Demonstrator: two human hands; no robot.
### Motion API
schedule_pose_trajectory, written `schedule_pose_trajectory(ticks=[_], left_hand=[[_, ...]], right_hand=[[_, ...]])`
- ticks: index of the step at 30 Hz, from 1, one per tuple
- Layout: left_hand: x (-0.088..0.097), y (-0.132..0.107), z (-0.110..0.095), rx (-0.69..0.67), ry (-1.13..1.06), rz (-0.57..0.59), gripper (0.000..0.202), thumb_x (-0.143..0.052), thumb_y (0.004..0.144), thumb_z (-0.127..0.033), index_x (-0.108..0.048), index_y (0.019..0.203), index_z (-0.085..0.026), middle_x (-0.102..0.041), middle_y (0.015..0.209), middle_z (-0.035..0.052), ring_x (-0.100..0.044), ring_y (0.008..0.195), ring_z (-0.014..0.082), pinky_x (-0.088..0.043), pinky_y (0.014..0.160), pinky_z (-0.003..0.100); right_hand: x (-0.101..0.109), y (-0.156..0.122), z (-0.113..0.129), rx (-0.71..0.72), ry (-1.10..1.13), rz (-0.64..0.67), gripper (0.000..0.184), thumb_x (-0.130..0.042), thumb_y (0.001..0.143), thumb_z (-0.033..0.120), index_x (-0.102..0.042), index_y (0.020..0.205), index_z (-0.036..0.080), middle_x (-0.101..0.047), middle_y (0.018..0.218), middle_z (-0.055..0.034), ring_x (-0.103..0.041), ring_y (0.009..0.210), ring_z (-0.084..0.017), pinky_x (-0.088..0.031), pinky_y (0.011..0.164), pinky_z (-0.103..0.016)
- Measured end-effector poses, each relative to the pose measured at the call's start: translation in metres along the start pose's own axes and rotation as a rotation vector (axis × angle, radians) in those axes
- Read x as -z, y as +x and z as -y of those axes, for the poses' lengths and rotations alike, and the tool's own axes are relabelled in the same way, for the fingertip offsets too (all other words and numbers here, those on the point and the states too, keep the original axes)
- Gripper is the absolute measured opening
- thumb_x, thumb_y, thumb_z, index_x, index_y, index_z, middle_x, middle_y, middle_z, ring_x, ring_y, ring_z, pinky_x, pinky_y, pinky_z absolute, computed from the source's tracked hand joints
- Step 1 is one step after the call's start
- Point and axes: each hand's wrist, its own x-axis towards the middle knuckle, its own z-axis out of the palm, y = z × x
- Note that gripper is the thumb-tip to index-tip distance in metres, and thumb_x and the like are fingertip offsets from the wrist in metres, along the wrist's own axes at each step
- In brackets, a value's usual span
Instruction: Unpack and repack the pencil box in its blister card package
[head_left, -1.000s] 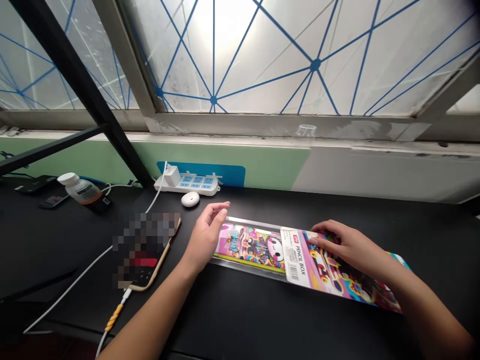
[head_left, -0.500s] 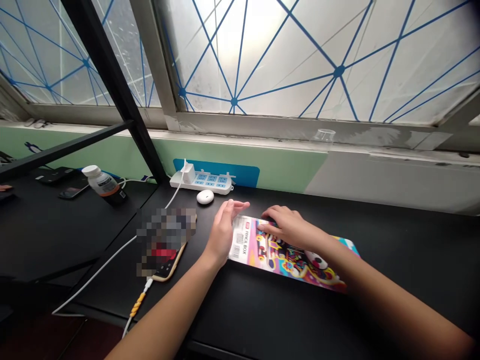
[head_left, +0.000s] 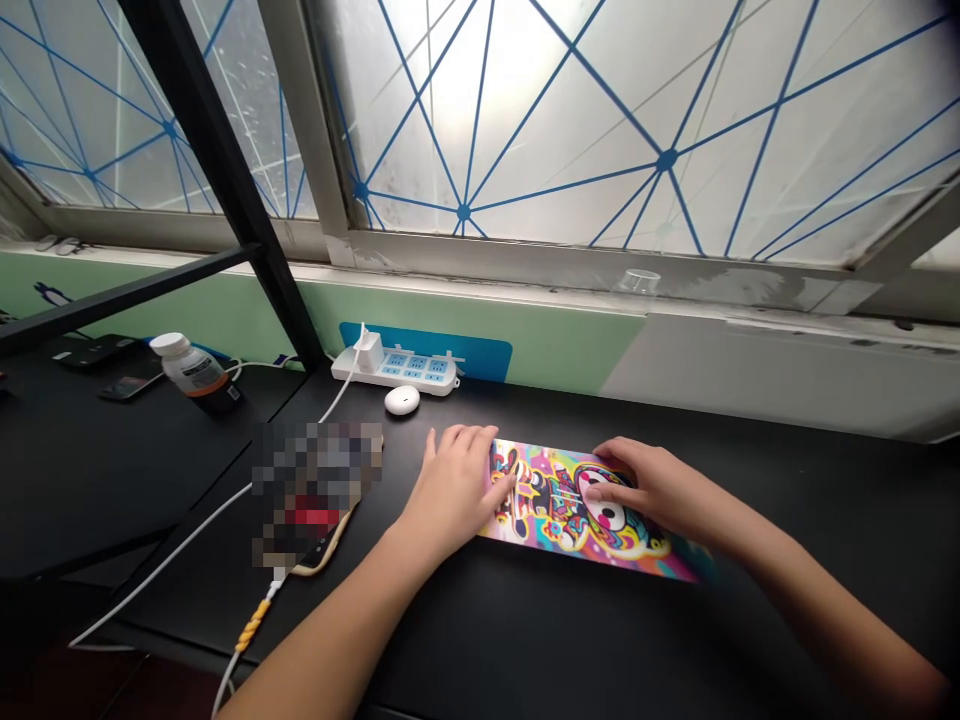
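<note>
Pencil box [head_left: 559,510] lying flat, cartoon side up, mid-worktop on the black worktop [head_left: 787,610]. Left hand [head_left: 454,480] open on its left end, fingers [head_left: 465,438] spread, no grip. Right hand [head_left: 656,490] resting on the cartoon, fingers [head_left: 609,490] lightly curved, no grip. Along the back edge, white power strip [head_left: 394,372], small round white case [head_left: 402,400]; farther left, bottle [head_left: 193,375], label too small to read.

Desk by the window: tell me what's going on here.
A person has both bare hands on a flat, cartoon-printed box lying on a black desk. The left hand rests on the box's left end, and the right hand has its fingers on the printed cartoon face. Behind the box sit a white power strip and a small round white case; a blurred phone lies left of the hands.
</note>
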Motion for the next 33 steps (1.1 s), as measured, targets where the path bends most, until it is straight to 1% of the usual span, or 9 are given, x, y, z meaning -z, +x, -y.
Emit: schedule_pose_trajectory(ticks=[3, 6, 9, 12, 16, 19, 24, 28, 33], left_hand=[[0.004, 0.000, -0.004, -0.124, 0.086, -0.143, 0.047, -0.070, 0.089, -0.042, -0.056, 0.128, -0.022, -0.065, 0.119, 0.0106, -0.055, 0.114, 0.0305, -0.031, 0.111, 0.060], [0.009, -0.005, -0.013, -0.215, 0.150, -0.337, 0.021, -0.068, 0.092, -0.033, -0.063, 0.110, -0.024, -0.068, 0.102, 0.0054, -0.059, 0.101, 0.0248, -0.028, 0.114, 0.056], [0.011, -0.009, -0.018, -0.281, 0.228, -0.412, 0.009, -0.060, 0.095, -0.020, -0.063, 0.087, -0.024, -0.070, 0.095, 0.0028, -0.062, 0.096, 0.0215, -0.026, 0.115, 0.054], [0.011, -0.009, -0.016, -0.365, 0.294, -0.291, 0.011, -0.059, 0.094, -0.019, -0.063, 0.084, -0.023, -0.069, 0.118, 0.0070, -0.059, 0.115, 0.0266, -0.022, 0.117, 0.056], [0.008, -0.005, -0.012, -0.427, 0.187, -0.077, 0.032, -0.063, 0.090, -0.052, -0.063, 0.096, -0.021, -0.064, 0.133, 0.0110, -0.055, 0.125, 0.0303, -0.024, 0.117, 0.055], [0.005, -0.002, -0.011, -0.373, 0.147, -0.045, 0.042, -0.061, 0.091, -0.055, -0.061, 0.113, -0.019, -0.062, 0.135, 0.0135, -0.053, 0.129, 0.0308, -0.030, 0.115, 0.053], [-0.002, 0.000, 0.007, -0.184, 0.221, 0.025, 0.069, -0.065, 0.087, -0.056, -0.046, 0.140, -0.016, -0.043, 0.154, 0.0195, -0.025, 0.148, 0.0383, -0.027, 0.115, 0.059], [-0.003, 0.002, 0.021, -0.113, 0.190, 0.110, 0.076, -0.064, 0.085, -0.063, -0.046, 0.141, -0.015, -0.045, 0.151, 0.0202, -0.033, 0.143, 0.0394, -0.035, 0.111, 0.056], [0.002, 0.003, 0.021, -0.191, 0.104, 0.044, 0.077, -0.076, 0.075, -0.060, -0.050, 0.136, -0.021, -0.057, 0.133, 0.0137, -0.048, 0.125, 0.0340, -0.044, 0.104, 0.049]], right_hand=[[0.000, -0.020, -0.002, 0.065, -0.023, -0.222, 0.042, -0.066, 0.079, 0.065, -0.059, 0.089, 0.025, -0.070, 0.099, -0.0064, -0.065, 0.083, -0.026, -0.050, 0.071, -0.037], [-0.005, -0.039, 0.013, 0.189, -0.131, -0.475, 0.029, -0.063, 0.087, 0.054, -0.056, 0.086, 0.026, -0.069, 0.106, -0.0089, -0.064, 0.086, -0.026, -0.050, 0.076, -0.040], [-0.018, -0.053, 0.027, 0.275, -0.269, -0.571, 0.016, -0.052, 0.096, 0.037, -0.058, 0.086, 0.026, -0.069, 0.112, -0.0112, -0.065, 0.092, -0.029, -0.051, 0.081, -0.043], [-0.034, -0.057, 0.033, 0.382, -0.400, -0.557, 0.015, -0.048, 0.094, 0.022, -0.061, 0.088, 0.024, -0.069, 0.113, -0.0137, -0.064, 0.100, -0.033, -0.052, 0.084, -0.048], [-0.045, -0.052, 0.033, 0.493, -0.404, -0.444, 0.015, -0.053, 0.086, 0.011, -0.063, 0.092, 0.021, -0.067, 0.120, -0.0152, -0.061, 0.103, -0.034, -0.053, 0.086, -0.050], [-0.040, -0.050, 0.034, 0.537, -0.246, -0.316, 0.014, -0.051, 0.089, 0.012, -0.061, 0.091, 0.022, -0.067, 0.120, -0.0117, -0.061, 0.103, -0.030, -0.053, 0.087, -0.047], [-0.026, -0.051, 0.029, 0.427, 0.016, -0.206, 0.004, -0.055, 0.096, 0.026, -0.058, 0.094, 0.025, -0.068, 0.107, -0.0069, -0.061, 0.101, -0.024, -0.051, 0.088, -0.040], [-0.025, -0.043, 0.011, 0.297, 0.003, -0.248, 0.038, -0.060, 0.093, 0.048, -0.056, 0.120, 0.024, -0.060, 0.131, -0.0130, -0.053, 0.123, -0.030, -0.044, 0.102, -0.048], [-0.025, -0.037, -0.007, 0.078, 0.021, -0.129, 0.075, -0.058, 0.086, 0.066, -0.041, 0.144, 0.020, -0.050, 0.147, -0.0164, -0.045, 0.135, -0.036, -0.040, 0.108, -0.050]])
